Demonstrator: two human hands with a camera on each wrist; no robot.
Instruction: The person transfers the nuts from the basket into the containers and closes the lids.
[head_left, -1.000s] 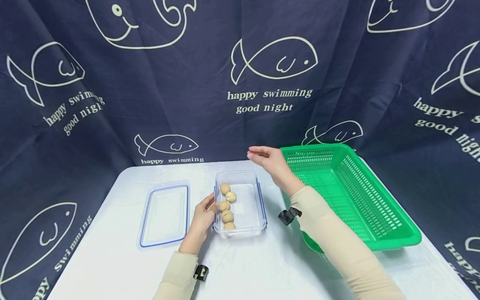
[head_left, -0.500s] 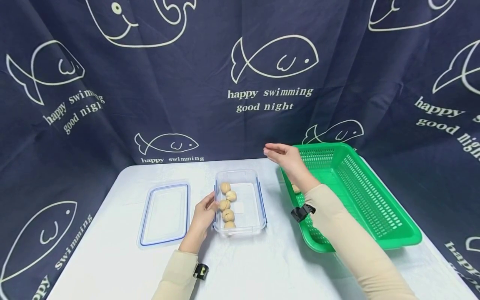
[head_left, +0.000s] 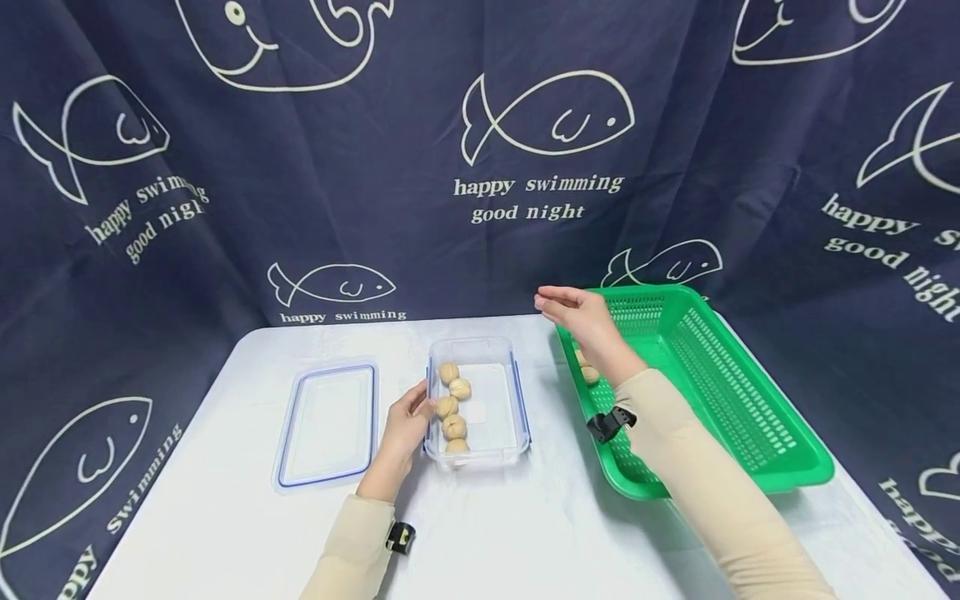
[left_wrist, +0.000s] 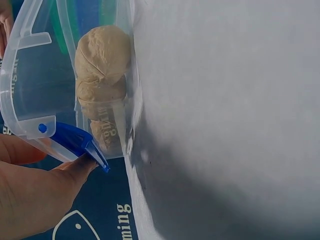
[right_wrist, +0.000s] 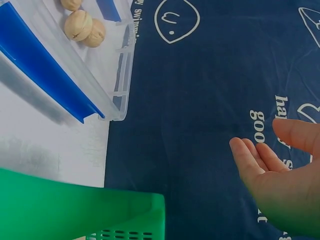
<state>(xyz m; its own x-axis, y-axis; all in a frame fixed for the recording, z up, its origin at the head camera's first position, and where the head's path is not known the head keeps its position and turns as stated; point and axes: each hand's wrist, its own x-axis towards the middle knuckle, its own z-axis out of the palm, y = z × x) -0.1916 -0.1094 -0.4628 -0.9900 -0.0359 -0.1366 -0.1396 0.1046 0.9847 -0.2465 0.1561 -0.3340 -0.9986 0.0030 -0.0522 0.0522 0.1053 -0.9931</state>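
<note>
A clear food storage container [head_left: 491,458] with blue side latches stands mid-table, several walnuts [head_left: 454,427] lined up along its left side. My left hand [head_left: 407,423] grips its left wall; in the left wrist view the thumb [left_wrist: 70,175] lies on the blue latch [left_wrist: 75,140]. Over the far left corner of the green basket [head_left: 787,483] hovers my right hand [head_left: 588,321], fingers straight and holding nothing, as the right wrist view confirms. Walnuts [head_left: 590,375] lie in the basket by its left wall, partly hidden behind the right wrist.
The container's blue-edged lid [head_left: 330,425] lies flat on the white table [head_left: 225,533] to the left. A dark blue curtain [head_left: 420,208] with fish prints hangs right behind the table. The basket's tall perforated walls rise at the right.
My right hand has shifted right, from beside the basket to above its far left corner. Walnuts by the basket's left wall have come into view. My left hand stays on the container.
</note>
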